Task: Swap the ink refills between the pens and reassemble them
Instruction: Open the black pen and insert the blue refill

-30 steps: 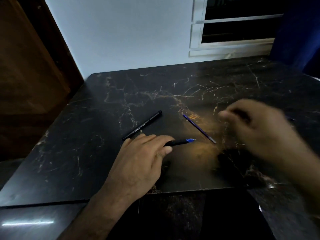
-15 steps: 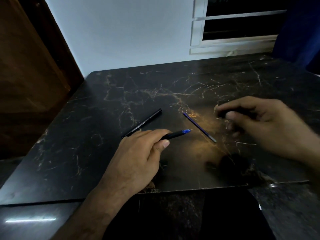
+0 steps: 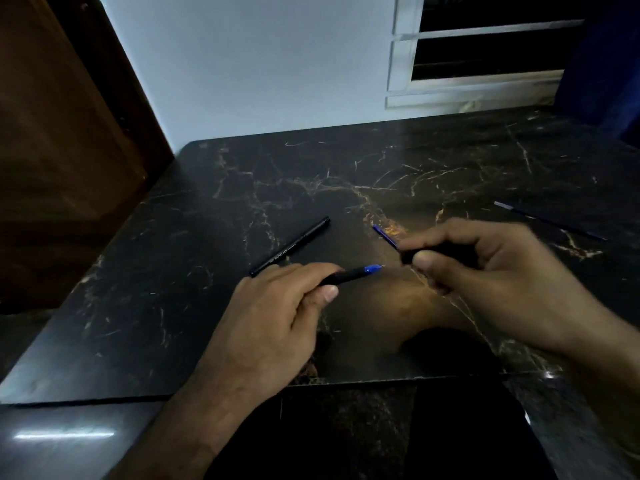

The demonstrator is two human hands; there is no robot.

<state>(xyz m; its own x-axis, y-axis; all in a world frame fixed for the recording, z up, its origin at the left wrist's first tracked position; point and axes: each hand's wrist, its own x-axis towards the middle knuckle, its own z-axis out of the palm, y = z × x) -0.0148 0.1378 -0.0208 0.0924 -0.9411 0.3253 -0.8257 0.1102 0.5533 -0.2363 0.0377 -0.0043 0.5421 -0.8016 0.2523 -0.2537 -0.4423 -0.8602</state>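
Note:
My left hand (image 3: 277, 306) grips a black pen body (image 3: 346, 276) whose blue refill tip points right. Close to that tip, my right hand (image 3: 491, 282) is closed around a short black pen piece (image 3: 436, 252); a small gap separates the two parts. An empty black pen barrel (image 3: 290, 246) lies on the marble table (image 3: 156, 289) to the left, beyond my left hand. A loose blue refill (image 3: 385, 235) lies behind my right thumb, mostly hidden by the hand. A second thin refill (image 3: 550, 220) lies at the far right.
The dark marble table meets a white wall at the back, with a window frame (image 3: 485, 88) at the upper right. A brown wooden door (image 3: 62, 150) stands on the left. The table's front edge (image 3: 242, 393) runs just below my wrists.
My right hand has come left with the black piece, close to the blue tip. My left hand has lifted the pen slightly. The refill at the far right has come into view.

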